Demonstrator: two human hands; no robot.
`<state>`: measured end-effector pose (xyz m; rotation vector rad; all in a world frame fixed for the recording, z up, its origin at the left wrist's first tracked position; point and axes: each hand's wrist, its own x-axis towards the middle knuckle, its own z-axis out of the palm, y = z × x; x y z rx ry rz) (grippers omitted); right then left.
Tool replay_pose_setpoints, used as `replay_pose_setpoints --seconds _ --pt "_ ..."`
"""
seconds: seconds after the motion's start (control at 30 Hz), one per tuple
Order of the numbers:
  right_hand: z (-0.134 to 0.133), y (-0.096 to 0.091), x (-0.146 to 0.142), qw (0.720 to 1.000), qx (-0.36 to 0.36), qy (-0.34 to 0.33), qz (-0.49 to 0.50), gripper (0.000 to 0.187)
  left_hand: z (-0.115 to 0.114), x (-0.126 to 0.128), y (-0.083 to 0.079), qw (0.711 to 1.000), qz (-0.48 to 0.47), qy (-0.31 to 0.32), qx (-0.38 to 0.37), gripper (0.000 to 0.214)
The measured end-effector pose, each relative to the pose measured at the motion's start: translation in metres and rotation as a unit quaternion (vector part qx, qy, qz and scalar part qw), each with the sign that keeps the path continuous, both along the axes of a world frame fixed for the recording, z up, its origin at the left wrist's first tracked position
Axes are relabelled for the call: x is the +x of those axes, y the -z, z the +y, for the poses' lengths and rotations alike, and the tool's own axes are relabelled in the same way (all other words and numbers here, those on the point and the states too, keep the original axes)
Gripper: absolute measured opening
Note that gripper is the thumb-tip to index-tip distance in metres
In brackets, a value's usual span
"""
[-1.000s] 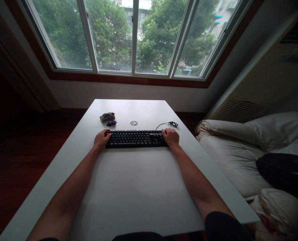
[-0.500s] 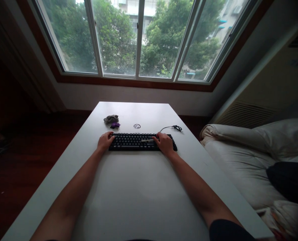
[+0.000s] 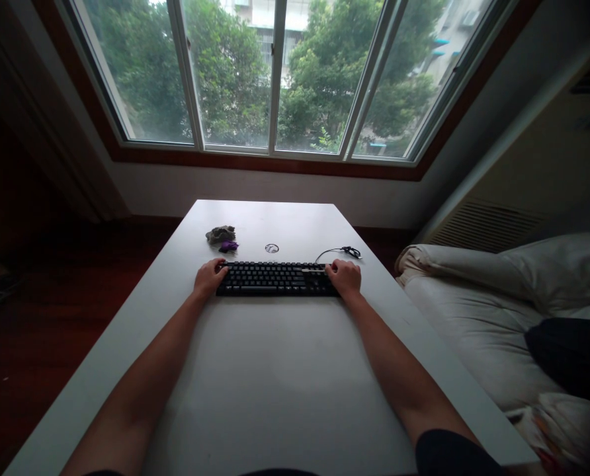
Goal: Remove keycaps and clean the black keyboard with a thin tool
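Observation:
A black keyboard (image 3: 270, 281) lies across the white table (image 3: 275, 370). At its left end my left hand (image 3: 209, 277) is closed on the edge, thumb on top. My right hand (image 3: 344, 277) is over the keyboard's right end, fingers closed round a thin, light-coloured stick-like tool (image 3: 313, 270). That tool points left and lies along the upper rows of keys at the right. Its tip is too small to make out. A black cable (image 3: 350, 252) is bundled just behind my right hand.
Behind the keyboard lie a crumpled grey-brown cloth (image 3: 220, 234), a small purple item (image 3: 229, 246) and a round flat item (image 3: 272, 248). A pale sofa (image 3: 454, 311) stands along the table's right side. Beyond the table's far edge is a window (image 3: 275, 79).
My right hand has moved right and slightly away from me with the tool, from the right-middle keys to the keyboard's right end. My left hand stays at the left end.

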<state>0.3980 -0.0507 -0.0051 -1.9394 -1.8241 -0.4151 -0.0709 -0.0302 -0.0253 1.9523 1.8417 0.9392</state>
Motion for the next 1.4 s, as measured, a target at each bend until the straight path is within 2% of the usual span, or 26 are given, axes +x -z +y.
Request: replay_pose_setpoints --seconds 0.3,0.37,0.57,0.67,0.8,0.93,1.1,1.4 --pt "-0.012 -0.001 -0.048 0.992 -0.002 -0.127 0.003 0.033 0.001 -0.002 0.000 1.000 0.002 0.005 0.006 0.041" --pt "-0.009 -0.002 -0.044 0.993 -0.006 -0.121 0.006 0.034 0.001 -0.002 0.001 1.000 0.002 0.007 0.010 0.041" --pt "0.002 0.001 -0.008 0.997 -0.028 -0.059 0.052 0.038 0.000 -0.002 0.002 1.000 0.005 0.004 0.013 0.041" --pt "0.000 0.003 -0.005 0.996 -0.022 -0.059 0.068 0.036 0.001 -0.002 0.003 1.000 0.003 0.007 0.017 0.041" --pt "-0.007 0.002 -0.022 0.995 0.001 -0.085 0.054 0.032 0.002 -0.002 0.003 1.000 0.006 0.001 0.011 0.040" --pt "-0.011 -0.001 -0.038 0.989 0.003 -0.138 0.043 0.025 0.002 -0.002 0.002 1.000 0.007 0.002 0.012 0.041" --pt "-0.009 -0.003 -0.035 0.977 -0.005 -0.196 0.085 0.019 0.002 -0.002 0.003 1.000 0.009 0.004 0.013 0.041" --pt "-0.009 0.001 -0.036 0.954 -0.038 -0.271 0.119 0.029 0.002 0.000 0.002 1.000 0.008 0.004 0.014 0.041"
